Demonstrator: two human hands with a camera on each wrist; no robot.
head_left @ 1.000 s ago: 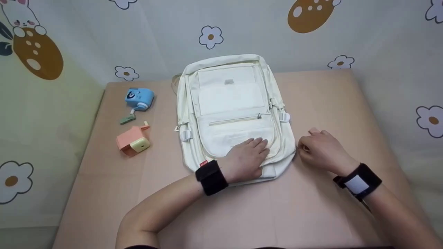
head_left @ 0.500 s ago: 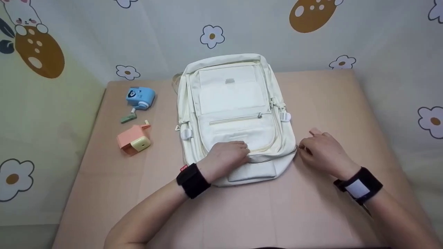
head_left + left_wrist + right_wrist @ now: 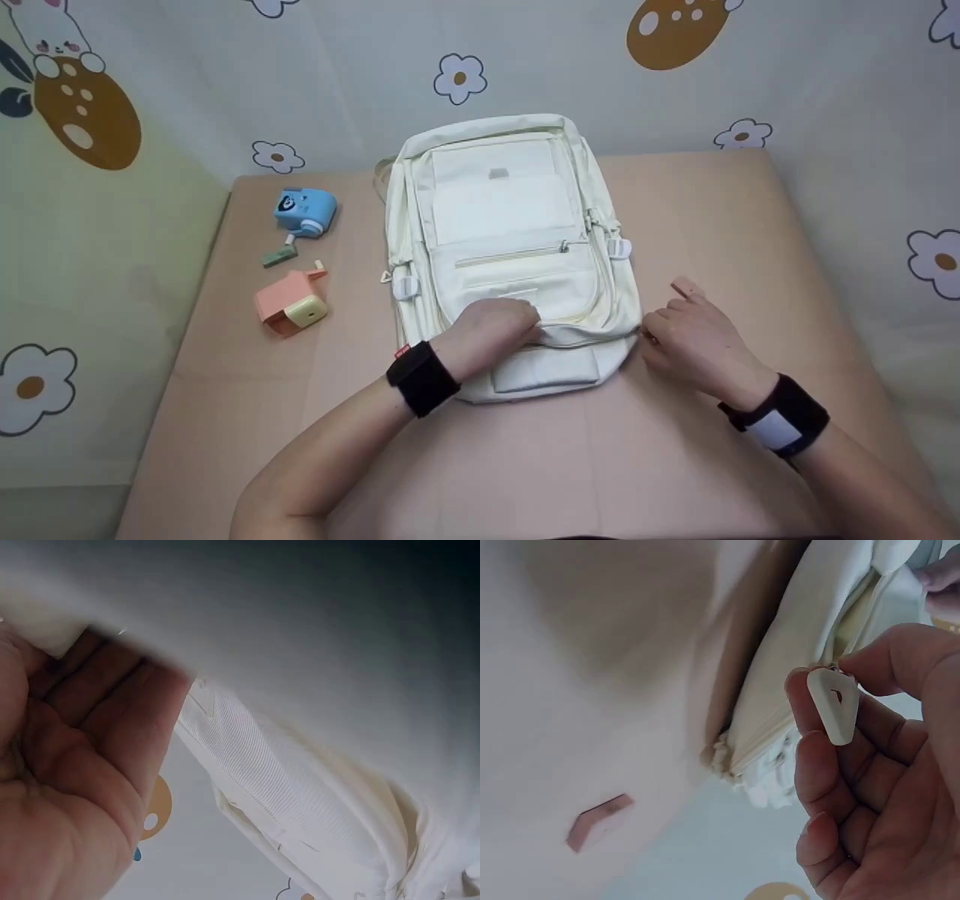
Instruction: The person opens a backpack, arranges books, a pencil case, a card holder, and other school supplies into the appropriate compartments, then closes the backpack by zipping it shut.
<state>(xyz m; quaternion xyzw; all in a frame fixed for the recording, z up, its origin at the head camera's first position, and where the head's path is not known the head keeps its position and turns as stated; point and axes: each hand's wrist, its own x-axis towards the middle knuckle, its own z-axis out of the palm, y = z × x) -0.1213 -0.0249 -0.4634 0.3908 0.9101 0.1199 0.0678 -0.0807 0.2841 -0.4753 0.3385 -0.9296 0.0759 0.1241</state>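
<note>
1. On the table (image 3: 697,217), flat on its back with its top toward the wall, lies a cream backpack (image 3: 510,225); it fills the middle of the surface.
2. Left hand (image 3: 491,334) sits on the lower front of the backpack, fingers curled over a fold of fabric near the front pocket. The left wrist view shows the cloth lying across the fingers (image 3: 112,690), so this reads as a grip on the fabric, holding the bag steady.
3. Right hand (image 3: 686,337) is at the backpack's right lower edge. Thumb and forefinger pinch a small white triangular zipper pull (image 3: 834,703), clear in the right wrist view; the other fingers hang loosely curled.
4. Progress, as a judgement: the pull sits near the bottom end of the side zip and the bag looks closed all round, so the zip run appears barely begun or not begun.
5. Left of the bag, well apart from it: a blue pencil sharpener (image 3: 306,212), a small green piece (image 3: 277,257), an orange-and-yellow sharpener (image 3: 291,305). Untouched.
</note>
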